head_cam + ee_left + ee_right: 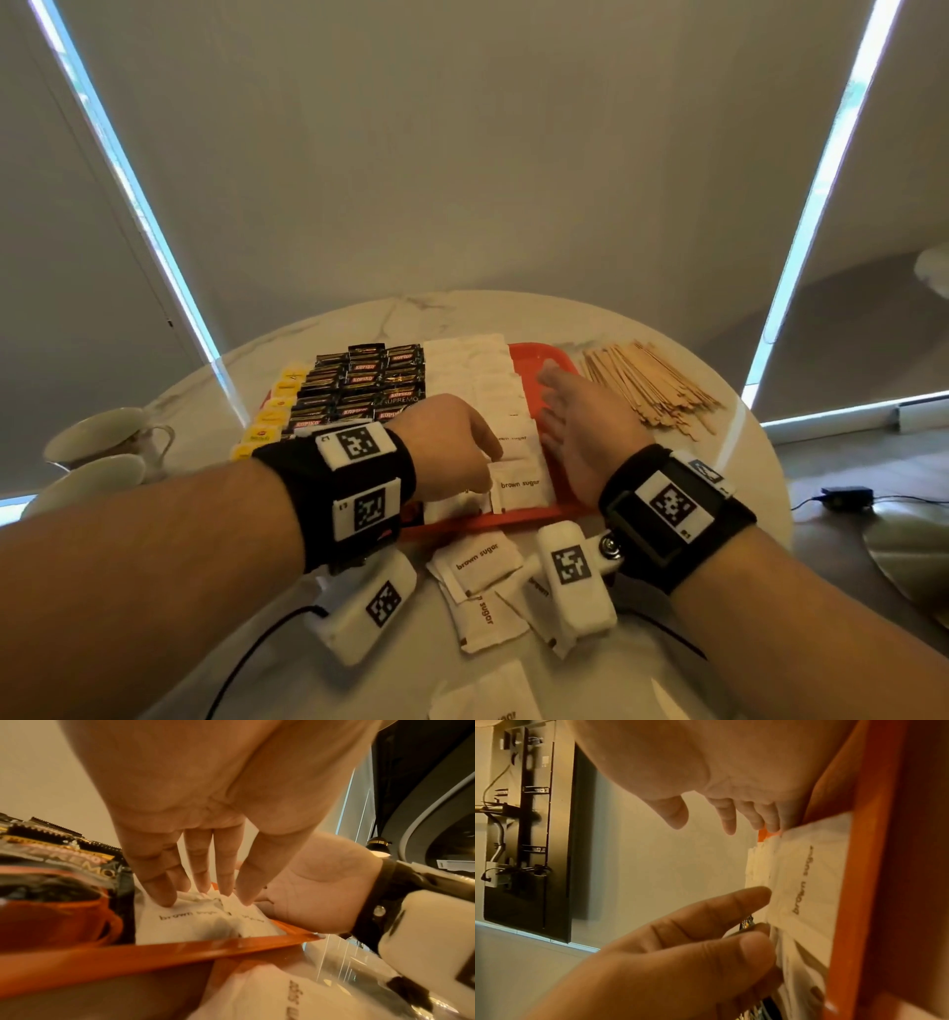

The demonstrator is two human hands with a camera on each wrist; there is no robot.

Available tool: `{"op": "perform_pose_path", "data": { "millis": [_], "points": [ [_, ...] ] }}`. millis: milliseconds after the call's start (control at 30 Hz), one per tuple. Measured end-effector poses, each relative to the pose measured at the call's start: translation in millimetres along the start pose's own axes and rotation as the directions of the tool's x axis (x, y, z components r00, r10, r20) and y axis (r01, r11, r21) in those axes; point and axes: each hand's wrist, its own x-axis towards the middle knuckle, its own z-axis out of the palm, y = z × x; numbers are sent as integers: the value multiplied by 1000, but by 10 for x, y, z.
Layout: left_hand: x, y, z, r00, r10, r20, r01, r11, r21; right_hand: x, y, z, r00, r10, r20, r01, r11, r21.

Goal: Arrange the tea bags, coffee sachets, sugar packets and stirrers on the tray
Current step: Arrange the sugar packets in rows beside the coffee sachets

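At frame centre, the brown sugar packets run in a column up the orange tray. The left hand presses its near end with straight fingertips; the right hand, flat and holding nothing, flanks its right edge.

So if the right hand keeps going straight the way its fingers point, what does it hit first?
Likely the tray's far rim: the right hand lies flat along the bare orange strip beside the sugar packets, fingers pointing away. Depth is unclear.
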Motion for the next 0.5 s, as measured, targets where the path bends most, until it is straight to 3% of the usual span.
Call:
{"op": "perform_pose_path", "data": {
  "millis": [233,333,500],
  "points": [
    [68,-34,38,1000,10,10,-10,1000,3,66,-4,13,1000,20,7,-20,1000,-18],
    [87,-58,45,1000,18,-12,-18,1000,-18,168,-65,35,999,27,-31,-28,999,-23],
    [53,-90,21,997,22,-70,-28,995,-92,182,-143,114,999,39,20,-38,996,-82]
  ]
}}
